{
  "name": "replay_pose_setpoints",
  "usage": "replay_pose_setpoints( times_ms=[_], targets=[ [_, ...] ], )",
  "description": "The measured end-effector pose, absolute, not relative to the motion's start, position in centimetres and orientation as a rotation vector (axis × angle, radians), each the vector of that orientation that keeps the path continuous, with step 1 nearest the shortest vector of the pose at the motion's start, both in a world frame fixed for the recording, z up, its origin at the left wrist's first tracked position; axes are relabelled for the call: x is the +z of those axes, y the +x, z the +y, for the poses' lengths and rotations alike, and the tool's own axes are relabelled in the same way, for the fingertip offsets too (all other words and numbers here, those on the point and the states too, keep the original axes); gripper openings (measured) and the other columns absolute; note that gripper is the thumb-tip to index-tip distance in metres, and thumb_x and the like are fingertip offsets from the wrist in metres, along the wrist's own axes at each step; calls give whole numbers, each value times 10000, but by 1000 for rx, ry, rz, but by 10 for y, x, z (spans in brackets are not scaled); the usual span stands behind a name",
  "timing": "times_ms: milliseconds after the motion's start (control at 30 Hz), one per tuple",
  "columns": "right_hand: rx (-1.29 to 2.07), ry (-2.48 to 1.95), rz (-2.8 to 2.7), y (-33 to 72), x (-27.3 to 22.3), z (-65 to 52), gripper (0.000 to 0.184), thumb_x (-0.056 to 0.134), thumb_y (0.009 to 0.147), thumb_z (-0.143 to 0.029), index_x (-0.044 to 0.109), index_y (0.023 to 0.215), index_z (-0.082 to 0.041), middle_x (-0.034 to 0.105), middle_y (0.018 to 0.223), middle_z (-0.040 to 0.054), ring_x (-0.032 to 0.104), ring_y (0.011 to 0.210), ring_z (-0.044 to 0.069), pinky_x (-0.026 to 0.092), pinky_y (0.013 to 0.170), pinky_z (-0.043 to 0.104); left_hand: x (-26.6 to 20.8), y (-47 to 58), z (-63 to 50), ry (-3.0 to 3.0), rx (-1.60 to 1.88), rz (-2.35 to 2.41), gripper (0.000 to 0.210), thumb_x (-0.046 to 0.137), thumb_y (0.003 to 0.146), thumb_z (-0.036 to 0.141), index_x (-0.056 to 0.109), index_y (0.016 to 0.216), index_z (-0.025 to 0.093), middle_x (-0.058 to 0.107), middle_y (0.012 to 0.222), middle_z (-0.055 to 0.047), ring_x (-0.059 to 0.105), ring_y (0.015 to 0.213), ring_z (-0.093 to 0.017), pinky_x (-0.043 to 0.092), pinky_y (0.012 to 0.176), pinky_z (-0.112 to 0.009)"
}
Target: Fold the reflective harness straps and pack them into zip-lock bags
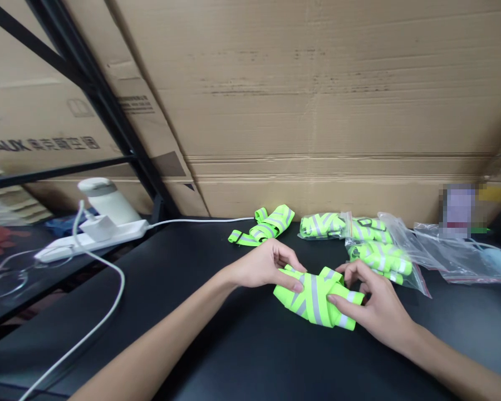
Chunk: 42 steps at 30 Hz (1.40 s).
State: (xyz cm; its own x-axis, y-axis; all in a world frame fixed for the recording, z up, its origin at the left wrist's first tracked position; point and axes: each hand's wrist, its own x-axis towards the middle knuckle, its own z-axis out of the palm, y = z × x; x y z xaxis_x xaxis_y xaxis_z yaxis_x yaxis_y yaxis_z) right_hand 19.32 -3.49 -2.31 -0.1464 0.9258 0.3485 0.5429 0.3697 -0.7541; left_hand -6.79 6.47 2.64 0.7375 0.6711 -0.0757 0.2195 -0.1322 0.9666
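A bundle of neon-green reflective strap with grey stripes is held low over the black table, folded and wrapped across itself. My left hand pinches its left end, thumb on top and fingers behind. At the right end my right hand grips it the same way, the thumb pressed on the near face. Just beyond my left hand lies a looser reflective strap with one tail spread out. Behind my right hand sit clear bags with folded reflective straps, one bag farther back and another bag nearer.
Flat clear zip bags lie at the right. To the left are a white power strip, a white bottle and a white cable looping over the black table. A cardboard wall stands behind, beside a black metal frame.
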Motion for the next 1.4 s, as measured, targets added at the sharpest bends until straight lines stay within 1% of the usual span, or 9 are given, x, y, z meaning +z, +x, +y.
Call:
replay_pose_setpoints(
  times_ms=[67,167,233,367,933,1100,1200,1267,1400],
  targets=[
    [510,-1283,-1846,194,-23,-34,232,747,844,-410,607,872,-227,724,1115,81,705,866,226,528,589,291,26,-68,65,1699,456,716,315,936,609,215,824,901,182,816,890,-61,764,803,-189,597,770,-270],
    [398,-1234,-1897,195,-25,-33,213,718,885,-411,738,981,-223,755,1156,98,729,1041,295,608,797,388,24,-68,65,1725,463,736,312,934,614,222,829,905,184,817,889,-64,762,792,-187,596,751,-261],
    [364,-1171,-1941,196,-26,-33,244,689,921,-381,754,1091,-219,753,1201,98,722,1101,297,596,934,425,24,-68,65,1736,464,751,319,935,611,234,831,909,187,817,895,-64,762,790,-190,599,749,-265],
    [312,-1010,-1972,195,-29,-34,297,663,953,-291,716,1231,-200,735,1257,93,708,1152,267,593,987,383,25,-67,64,1737,458,775,339,939,600,262,833,915,194,818,904,-60,764,796,-209,610,767,-298],
    [70,-742,-1867,193,-21,-31,179,774,873,-178,753,1047,-216,812,1013,85,788,878,267,652,771,402,21,-62,61,1732,522,796,346,941,605,276,834,922,190,817,915,-76,763,794,-208,599,761,-290],
    [146,-803,-1869,196,-24,-33,108,771,874,-199,693,946,-219,810,1014,78,786,898,254,644,782,372,19,-60,59,1683,512,795,387,937,621,303,828,971,178,812,957,-98,775,840,-233,606,819,-324],
    [296,-948,-1833,198,-25,-36,193,757,864,-240,568,823,-236,801,970,69,776,877,248,627,707,330,15,-58,58,1635,505,823,394,937,627,319,827,978,177,813,942,-100,776,822,-231,607,821,-331],
    [360,-1047,-1851,198,-23,-38,164,718,862,-237,574,940,-238,768,941,58,750,841,227,611,691,319,10,-55,57,1603,513,838,393,935,631,328,826,975,172,814,916,-99,774,795,-226,608,805,-332],
    [392,-1127,-2021,197,-17,-39,566,595,855,-157,497,1402,-264,682,1082,68,688,907,212,597,795,360,2,-48,55,1519,523,797,409,935,636,333,818,987,160,815,883,-90,774,791,-217,607,826,-347]
  ],
)
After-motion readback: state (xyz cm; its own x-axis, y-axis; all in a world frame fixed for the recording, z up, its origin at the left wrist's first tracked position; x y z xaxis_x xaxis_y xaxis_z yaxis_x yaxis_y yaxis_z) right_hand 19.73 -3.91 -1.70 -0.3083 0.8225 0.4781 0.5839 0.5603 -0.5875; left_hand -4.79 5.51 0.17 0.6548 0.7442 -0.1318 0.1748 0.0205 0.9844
